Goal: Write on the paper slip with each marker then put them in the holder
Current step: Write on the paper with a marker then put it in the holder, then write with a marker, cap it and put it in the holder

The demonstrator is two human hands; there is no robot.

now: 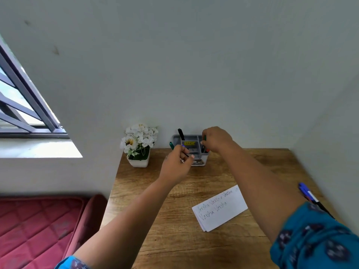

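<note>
Both grips pinching slim markers: left hand [175, 164], right hand [216, 140], over grey plastic holder [192, 137].

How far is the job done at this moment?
Well along. The slip already carries several written words, and a black marker stands in the holder. In hand: the right hand pinches a green marker over the holder, and the left hand holds a thin pen. Left: blue markers lie at the table's right edge.
</note>
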